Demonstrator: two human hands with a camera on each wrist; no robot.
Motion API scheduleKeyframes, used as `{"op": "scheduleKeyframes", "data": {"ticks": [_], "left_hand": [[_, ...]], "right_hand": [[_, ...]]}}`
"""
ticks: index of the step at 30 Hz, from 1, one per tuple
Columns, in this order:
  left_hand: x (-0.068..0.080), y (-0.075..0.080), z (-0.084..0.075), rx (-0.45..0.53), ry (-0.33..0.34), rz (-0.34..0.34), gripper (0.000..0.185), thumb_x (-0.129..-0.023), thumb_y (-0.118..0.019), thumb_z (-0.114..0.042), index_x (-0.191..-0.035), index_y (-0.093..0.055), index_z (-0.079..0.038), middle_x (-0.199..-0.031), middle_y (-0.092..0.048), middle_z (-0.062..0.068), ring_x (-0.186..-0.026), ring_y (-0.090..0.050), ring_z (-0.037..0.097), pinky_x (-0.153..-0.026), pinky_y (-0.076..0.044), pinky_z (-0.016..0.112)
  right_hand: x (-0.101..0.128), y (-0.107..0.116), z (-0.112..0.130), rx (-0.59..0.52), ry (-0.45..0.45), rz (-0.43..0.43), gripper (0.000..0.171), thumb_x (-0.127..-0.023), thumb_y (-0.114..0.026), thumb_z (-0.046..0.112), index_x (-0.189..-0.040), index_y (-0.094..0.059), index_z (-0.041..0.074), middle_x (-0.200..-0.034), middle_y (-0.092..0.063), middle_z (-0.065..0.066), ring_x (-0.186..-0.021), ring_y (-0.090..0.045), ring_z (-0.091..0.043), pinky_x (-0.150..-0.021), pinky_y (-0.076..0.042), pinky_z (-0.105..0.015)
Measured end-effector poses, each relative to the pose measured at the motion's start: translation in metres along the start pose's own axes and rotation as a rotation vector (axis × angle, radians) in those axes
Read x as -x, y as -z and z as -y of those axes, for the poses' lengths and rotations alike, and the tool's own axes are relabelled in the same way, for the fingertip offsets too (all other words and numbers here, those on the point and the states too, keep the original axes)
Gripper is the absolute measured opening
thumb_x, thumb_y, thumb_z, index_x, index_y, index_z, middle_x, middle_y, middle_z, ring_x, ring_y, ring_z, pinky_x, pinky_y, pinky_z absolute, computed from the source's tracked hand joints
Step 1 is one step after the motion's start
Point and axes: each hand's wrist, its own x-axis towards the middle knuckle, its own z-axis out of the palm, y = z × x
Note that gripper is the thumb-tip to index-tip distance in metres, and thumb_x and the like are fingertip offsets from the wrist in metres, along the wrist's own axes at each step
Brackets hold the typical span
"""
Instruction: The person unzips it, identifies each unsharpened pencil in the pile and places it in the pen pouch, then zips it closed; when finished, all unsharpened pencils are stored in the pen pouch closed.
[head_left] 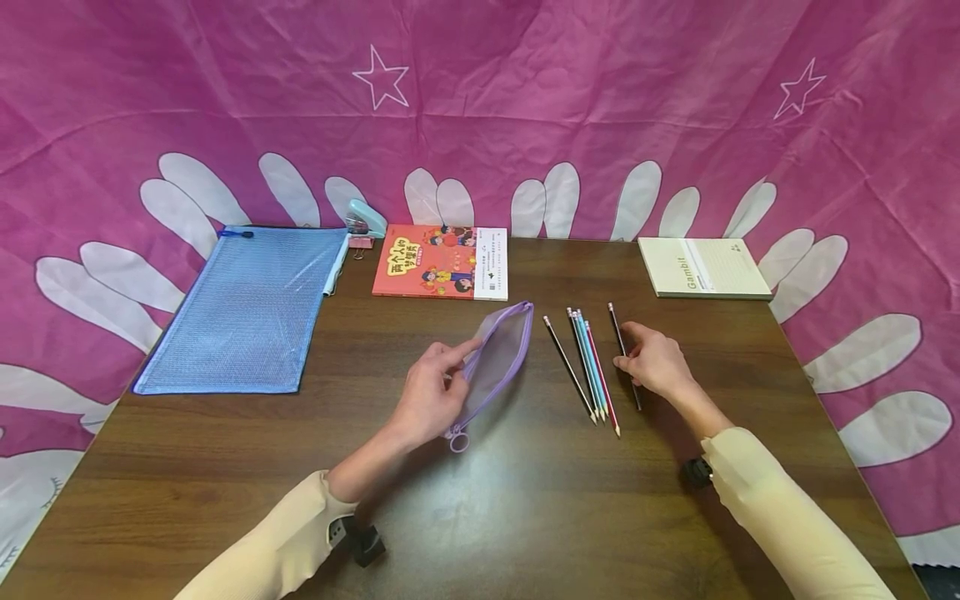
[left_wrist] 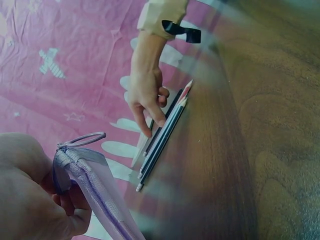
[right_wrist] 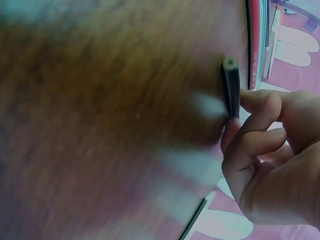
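The left hand grips a translucent mesh pencil pouch with purple zipper trim near its open zipper end, thumb and fingers curled round the edge; the left wrist view confirms the fabric pinched in the fist, with the purple ring pull standing free above it. The right hand rests on the dark wood-grain tabletop, its fingers curled and pinching a black pencil against the surface. That pencil lies directly beneath the right fingers, its long axis running away from the person with a slight tilt, eraser end far and point near. Just to the left of those fingers lies a loose row of further pencils, black, blue and red, roughly parallel to the held one. The pouch lies beyond that row, further left of the right fingers, its long axis also running away from the person and leaning right, its mouth by the left fingers. The right hand is the nearer to the pencils; the left hand is well apart from them.
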Motion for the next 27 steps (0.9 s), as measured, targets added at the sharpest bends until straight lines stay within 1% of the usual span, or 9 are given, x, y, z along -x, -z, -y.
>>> {"op": "scheduleKeyframes", "data": {"ticks": [8, 11, 14, 16, 17, 21, 23, 26, 27], "left_hand": [[0.0, 0.0, -0.001, 0.004, -0.008, -0.004, 0.05, -0.079, -0.053, 0.015, -0.126, -0.068, 0.002, -0.081, -0.051, 0.006, -0.074, -0.052, 0.018, -0.065, -0.052, 0.028], [0.0, 0.001, -0.001, 0.009, -0.003, -0.003, 0.05, -0.08, -0.053, 0.015, -0.126, -0.068, 0.002, -0.081, -0.052, 0.006, -0.074, -0.053, 0.018, -0.066, -0.053, 0.029], [0.0, 0.0, -0.001, 0.011, -0.003, -0.002, 0.05, -0.08, -0.053, 0.015, -0.126, -0.068, 0.002, -0.082, -0.052, 0.006, -0.075, -0.054, 0.019, -0.066, -0.053, 0.029], [0.0, 0.0, -0.001, 0.012, -0.003, -0.002, 0.05, -0.08, -0.053, 0.015, -0.126, -0.068, 0.002, -0.082, -0.052, 0.006, -0.075, -0.054, 0.019, -0.066, -0.053, 0.029], [0.0, 0.0, -0.001, 0.014, -0.003, -0.002, 0.05, -0.08, -0.053, 0.015, -0.126, -0.068, 0.002, -0.082, -0.052, 0.006, -0.075, -0.054, 0.019, -0.066, -0.053, 0.029], [0.0, 0.0, -0.001, 0.015, -0.004, -0.002, 0.05, -0.08, -0.053, 0.015, -0.126, -0.068, 0.002, -0.081, -0.051, 0.006, -0.075, -0.054, 0.019, -0.065, -0.053, 0.029], [0.0, 0.0, -0.001, 0.014, -0.004, -0.004, 0.05, -0.08, -0.053, 0.014, -0.126, -0.068, 0.002, -0.081, -0.051, 0.006, -0.075, -0.055, 0.019, -0.066, -0.053, 0.029], [0.0, 0.0, -0.001, 0.011, -0.004, -0.005, 0.05, -0.08, -0.053, 0.014, -0.126, -0.068, 0.002, -0.081, -0.051, 0.006, -0.075, -0.055, 0.019, -0.066, -0.053, 0.029], [0.0, 0.0, -0.001, 0.009, -0.005, -0.004, 0.05, -0.08, -0.053, 0.014, -0.126, -0.068, 0.002, -0.081, -0.051, 0.006, -0.075, -0.055, 0.02, -0.066, -0.053, 0.029]], "right_hand": [[-0.004, 0.003, 0.007, 0.016, -0.064, 0.054, 0.061, -0.086, -0.064, 0.01, -0.142, -0.047, -0.008, -0.069, -0.066, -0.009, -0.052, -0.063, -0.016, -0.051, -0.046, -0.032], [-0.005, 0.002, 0.006, 0.039, -0.07, 0.043, 0.062, -0.084, -0.065, 0.011, -0.142, -0.05, -0.006, -0.087, -0.07, -0.021, -0.065, -0.063, -0.025, -0.056, -0.045, -0.035], [-0.005, 0.001, 0.004, 0.043, -0.051, 0.015, 0.062, -0.082, -0.065, 0.012, -0.141, -0.052, -0.005, -0.11, -0.066, -0.03, -0.076, -0.058, -0.033, -0.063, -0.045, -0.04], [-0.003, 0.0, 0.003, 0.02, -0.027, -0.006, 0.062, -0.081, -0.064, 0.012, -0.14, -0.052, -0.005, -0.11, -0.065, -0.031, -0.075, -0.057, -0.034, -0.064, -0.045, -0.039], [-0.003, 0.001, 0.002, 0.003, -0.014, -0.017, 0.062, -0.081, -0.063, 0.011, -0.139, -0.053, -0.006, -0.104, -0.067, -0.029, -0.073, -0.057, -0.032, -0.063, -0.045, -0.038], [0.001, 0.002, 0.003, -0.159, -0.011, -0.036, 0.061, -0.081, -0.061, 0.01, -0.139, -0.051, -0.008, -0.077, -0.065, -0.014, -0.057, -0.058, -0.021, -0.054, -0.046, -0.031], [0.004, 0.003, 0.005, -0.261, -0.047, -0.021, 0.062, -0.084, -0.059, 0.009, -0.142, -0.049, -0.006, -0.073, -0.06, -0.011, -0.053, -0.054, -0.016, -0.05, -0.045, -0.028], [0.006, 0.004, 0.008, -0.43, -0.129, 0.025, 0.063, -0.088, -0.058, 0.006, -0.149, -0.043, -0.001, -0.079, -0.053, -0.008, -0.051, -0.047, -0.011, -0.047, -0.041, -0.024], [0.007, 0.003, 0.009, -0.491, -0.155, 0.04, 0.063, -0.09, -0.057, 0.004, -0.151, -0.041, 0.001, -0.077, -0.05, -0.007, -0.05, -0.043, -0.01, -0.046, -0.038, -0.023]]}}
